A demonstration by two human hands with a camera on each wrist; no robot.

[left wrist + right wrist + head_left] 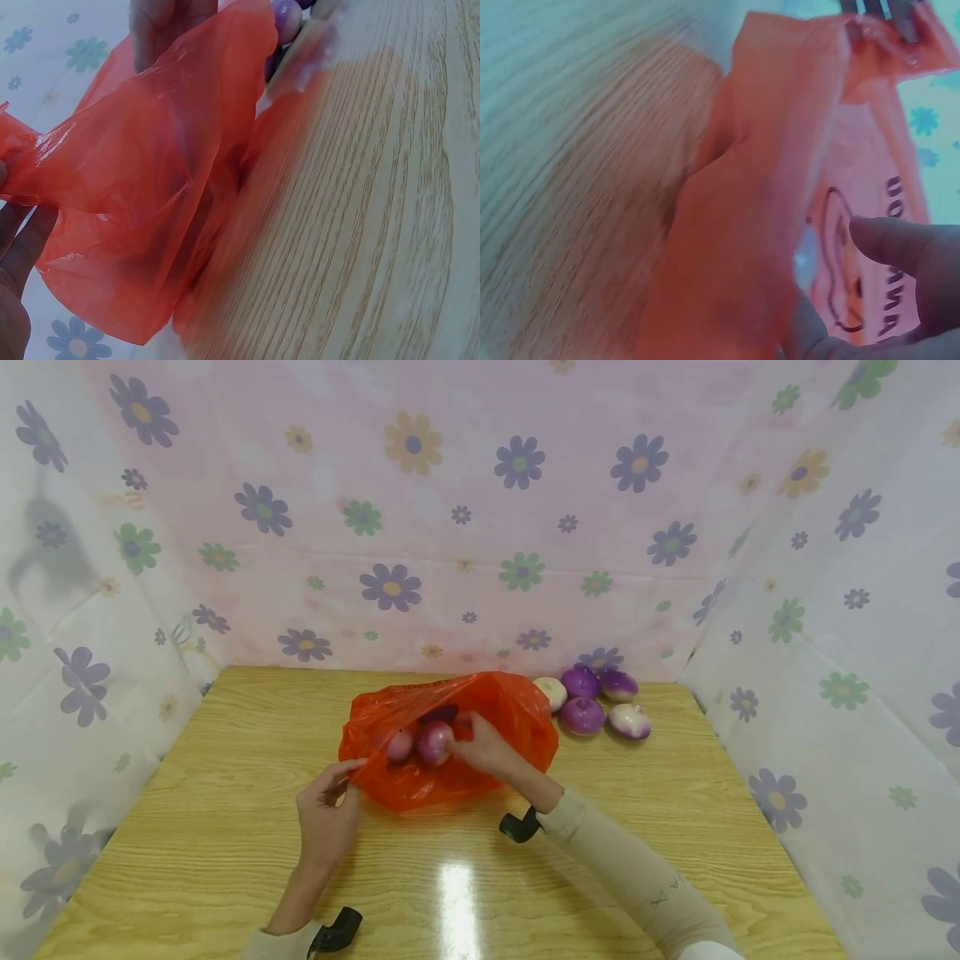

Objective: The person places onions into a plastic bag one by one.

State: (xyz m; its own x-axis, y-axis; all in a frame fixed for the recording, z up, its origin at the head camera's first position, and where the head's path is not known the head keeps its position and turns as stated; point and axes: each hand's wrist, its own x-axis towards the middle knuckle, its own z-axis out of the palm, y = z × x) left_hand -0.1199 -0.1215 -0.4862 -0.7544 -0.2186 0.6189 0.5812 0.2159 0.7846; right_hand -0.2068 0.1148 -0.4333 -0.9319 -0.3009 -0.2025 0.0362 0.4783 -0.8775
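Note:
A red plastic bag [442, 789] lies on the table with its mouth facing me. My left hand [327, 818] pinches the near left edge of the mouth between thumb and fingers. Inside the bag sit a purple-pink onion [435, 744], a second onion [400, 745] to its left, and a dark purple item [441, 713] behind. My right hand [491, 753] reaches into the bag, its fingertips at the right side of the first onion. In the right wrist view the thumb [889, 240] is spread from the fingers, which the bag partly hides.
Beyond the bag's right end, several purple and white onion-like vegetables [582, 717] are grouped on the wooden table [247, 777]. Flower-patterned cloth [465, 527] encloses the table at the back and both sides. Dark camera mounts [519, 827] sit at both wrists.

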